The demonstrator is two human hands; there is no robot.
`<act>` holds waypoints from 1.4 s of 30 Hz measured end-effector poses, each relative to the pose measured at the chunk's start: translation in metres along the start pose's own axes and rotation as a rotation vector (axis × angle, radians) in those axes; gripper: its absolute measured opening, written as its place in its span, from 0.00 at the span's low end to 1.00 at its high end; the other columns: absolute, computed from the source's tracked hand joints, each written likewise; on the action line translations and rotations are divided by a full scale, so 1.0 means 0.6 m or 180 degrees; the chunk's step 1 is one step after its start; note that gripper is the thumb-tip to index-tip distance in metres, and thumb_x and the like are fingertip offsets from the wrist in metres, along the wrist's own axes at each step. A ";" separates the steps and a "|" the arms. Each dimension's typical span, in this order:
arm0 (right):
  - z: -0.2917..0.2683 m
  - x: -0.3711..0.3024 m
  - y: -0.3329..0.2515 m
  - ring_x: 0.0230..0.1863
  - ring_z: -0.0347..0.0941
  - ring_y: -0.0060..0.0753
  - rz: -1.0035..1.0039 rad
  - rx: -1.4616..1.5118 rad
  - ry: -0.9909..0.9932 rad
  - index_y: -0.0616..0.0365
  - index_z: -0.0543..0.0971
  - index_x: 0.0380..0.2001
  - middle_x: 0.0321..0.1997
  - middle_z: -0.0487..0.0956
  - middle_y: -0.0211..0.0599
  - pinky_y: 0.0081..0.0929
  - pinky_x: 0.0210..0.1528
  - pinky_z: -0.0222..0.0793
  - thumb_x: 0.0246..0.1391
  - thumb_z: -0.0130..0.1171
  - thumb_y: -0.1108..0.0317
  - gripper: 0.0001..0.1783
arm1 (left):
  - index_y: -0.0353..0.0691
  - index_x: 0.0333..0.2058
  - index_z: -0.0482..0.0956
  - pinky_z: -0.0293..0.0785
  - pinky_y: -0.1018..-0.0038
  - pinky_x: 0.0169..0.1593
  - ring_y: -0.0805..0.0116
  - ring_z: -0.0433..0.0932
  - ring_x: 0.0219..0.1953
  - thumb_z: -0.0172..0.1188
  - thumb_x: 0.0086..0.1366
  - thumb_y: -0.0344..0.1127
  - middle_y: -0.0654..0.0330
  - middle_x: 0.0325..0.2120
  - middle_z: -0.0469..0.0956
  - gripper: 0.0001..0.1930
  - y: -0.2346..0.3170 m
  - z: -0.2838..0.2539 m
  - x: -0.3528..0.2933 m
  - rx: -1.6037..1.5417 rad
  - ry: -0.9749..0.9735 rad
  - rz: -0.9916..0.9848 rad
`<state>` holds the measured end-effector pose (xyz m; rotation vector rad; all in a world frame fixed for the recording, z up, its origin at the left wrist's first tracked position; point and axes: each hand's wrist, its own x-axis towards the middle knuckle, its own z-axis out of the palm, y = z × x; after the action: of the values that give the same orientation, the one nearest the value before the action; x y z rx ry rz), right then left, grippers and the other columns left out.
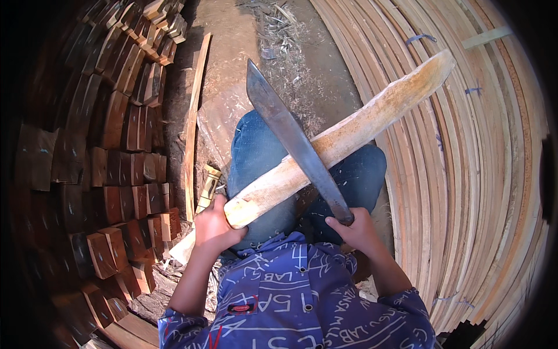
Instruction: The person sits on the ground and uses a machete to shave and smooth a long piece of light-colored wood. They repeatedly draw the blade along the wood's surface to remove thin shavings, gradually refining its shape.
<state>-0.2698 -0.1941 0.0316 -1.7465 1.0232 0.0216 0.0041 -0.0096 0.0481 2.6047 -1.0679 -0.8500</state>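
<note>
A pale, rough-hewn length of wood (372, 121) slants across my lap, its far end raised toward the upper right. My left hand (215, 228) is closed round its near end. In my right hand (356, 231) is the handle end of a machete (290, 136), with fingers wrapped round it. The dark, broad blade crosses over the wood and points up and to the left. Whether the blade touches the wood I cannot tell. My knees (256, 157) in blue jeans are beneath both.
Stacked dark timber blocks (116, 200) rise on the left. Long pale boards (433, 192) lie bundled on the right. A thin wooden strip (197, 116) and a yellow object (209, 189) lie beside my left knee. Wood shavings (290, 64) litter the dirt ground ahead.
</note>
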 end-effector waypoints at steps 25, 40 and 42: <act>0.005 0.026 -0.026 0.20 0.70 0.18 0.0537 0.1287 0.0033 0.68 0.80 0.29 0.18 0.76 0.32 0.25 0.22 0.65 0.53 0.69 0.60 0.18 | 0.35 0.39 0.66 0.78 0.59 0.41 0.41 0.81 0.35 0.68 0.40 0.34 0.42 0.28 0.80 0.27 0.005 0.013 0.005 -0.0332 -0.0039 0.0009; 0.005 0.013 -0.028 0.16 0.67 0.25 -0.0018 0.0598 -0.0088 0.70 0.80 0.28 0.14 0.73 0.35 0.31 0.22 0.64 0.51 0.69 0.60 0.19 | 0.33 0.38 0.64 0.78 0.62 0.41 0.43 0.82 0.36 0.65 0.40 0.31 0.42 0.29 0.80 0.25 0.014 0.005 0.004 -0.0208 -0.0083 -0.0043; 0.009 0.008 -0.031 0.17 0.68 0.25 0.0148 0.0309 -0.0635 0.70 0.81 0.29 0.14 0.73 0.39 0.31 0.23 0.65 0.51 0.69 0.59 0.19 | 0.33 0.37 0.64 0.77 0.62 0.41 0.42 0.82 0.35 0.64 0.39 0.31 0.42 0.28 0.80 0.25 0.007 0.006 0.005 -0.0306 -0.0063 0.0044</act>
<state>-0.2525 -0.1917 0.0409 -1.5975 0.9036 0.1698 0.0014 -0.0144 0.0456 2.5124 -1.0225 -0.9026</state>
